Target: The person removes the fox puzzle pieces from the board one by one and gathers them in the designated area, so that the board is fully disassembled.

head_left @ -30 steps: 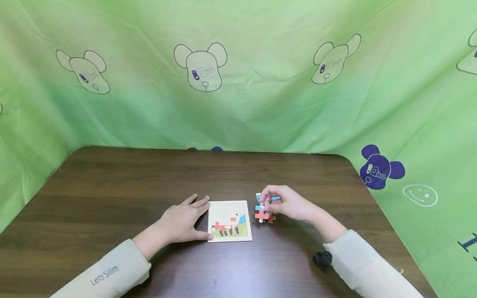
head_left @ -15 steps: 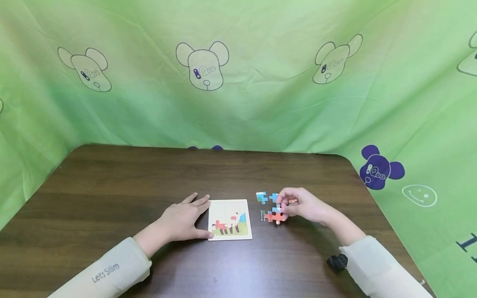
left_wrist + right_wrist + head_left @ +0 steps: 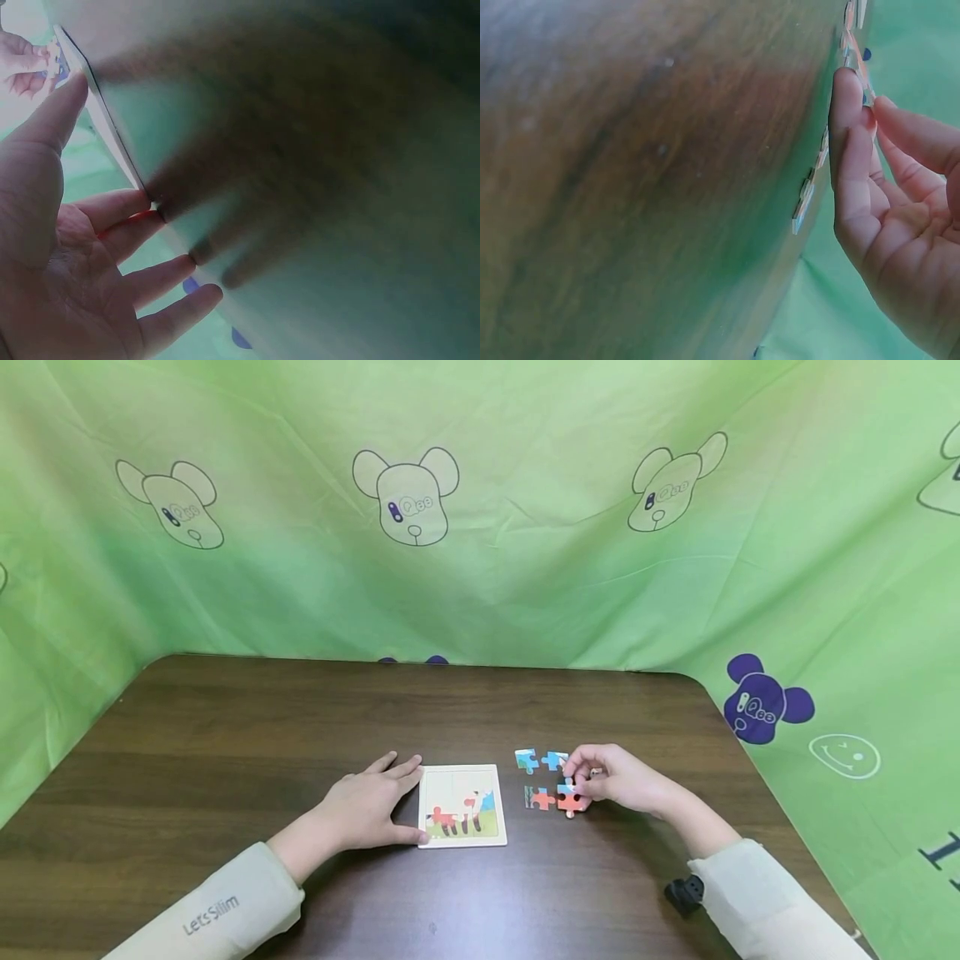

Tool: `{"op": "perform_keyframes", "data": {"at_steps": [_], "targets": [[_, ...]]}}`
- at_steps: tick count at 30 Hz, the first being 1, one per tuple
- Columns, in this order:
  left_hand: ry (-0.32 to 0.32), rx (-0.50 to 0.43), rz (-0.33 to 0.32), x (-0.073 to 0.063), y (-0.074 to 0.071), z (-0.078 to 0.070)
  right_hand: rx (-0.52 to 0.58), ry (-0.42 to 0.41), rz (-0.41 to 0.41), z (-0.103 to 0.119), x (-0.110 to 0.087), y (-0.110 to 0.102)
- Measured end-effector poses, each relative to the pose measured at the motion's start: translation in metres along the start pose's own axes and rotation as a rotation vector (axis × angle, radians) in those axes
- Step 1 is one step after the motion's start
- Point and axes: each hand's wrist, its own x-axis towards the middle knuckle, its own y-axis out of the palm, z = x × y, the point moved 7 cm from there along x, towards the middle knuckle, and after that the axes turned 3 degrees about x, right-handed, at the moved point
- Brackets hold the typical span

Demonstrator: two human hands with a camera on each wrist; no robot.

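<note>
Place: we believe it is a small screened booth, indoors; whether it stands in a home, an office or a lab, we cannot tell.
Table [image 3: 247, 718]: its top is dark brown with wood grain, and its far corners are rounded.
Green cloth [image 3: 525, 602]: we see it hang with folds, like a wall, behind the table and along its left and right sides.
Outlined animal heads [image 3: 411, 502]: three whole ones are printed beyond the far edge of the table.
Purple head [image 3: 761, 703] and smiling face [image 3: 846, 754]: both are printed right of the table.
</note>
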Motion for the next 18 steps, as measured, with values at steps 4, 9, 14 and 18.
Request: {"op": "perform_keyframes", "data": {"at_steps": [4,9,14,18], "targets": [[0.003,-0.005,-0.002,0.0004,-0.0009,-0.0005,-0.044,-0.016,-0.01,0.0006,0.0011,-0.0004],[0.0,-0.011,0.002,0.0003,-0.0014,-0.001,-0.074,-0.021,-0.018,0.0008,0.0016,-0.0003],[-0.001,-0.014,0.003,-0.0003,-0.0022,-0.001,-0.085,-0.02,-0.023,0.0016,0.001,-0.0006],[0.003,-0.014,0.0,-0.0005,-0.0024,-0.0009,-0.116,-0.032,-0.036,0.0037,-0.0001,-0.0022]]}}
